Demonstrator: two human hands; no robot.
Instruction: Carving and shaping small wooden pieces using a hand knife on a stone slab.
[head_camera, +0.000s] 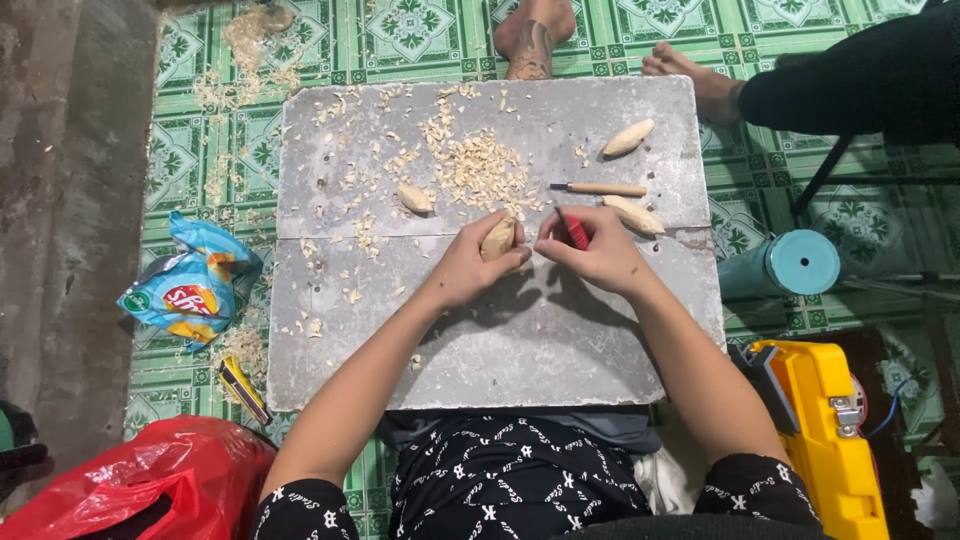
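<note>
Left hand grips a small oval pale wood blank over the grey stone slab. Right hand, closed on a red-handled carving knife, sits just beside it, fingertips nearly touching. Beyond hands: pile of pale wood shavings. Near right hand: wooden-handled knife w/ two more blanks.

A grey slab surface lay on the green tiled floor. On it sat wood shavings near twelve o'clock, three carved wooden pieces toward two o'clock, and a wooden-handled knife.
</note>
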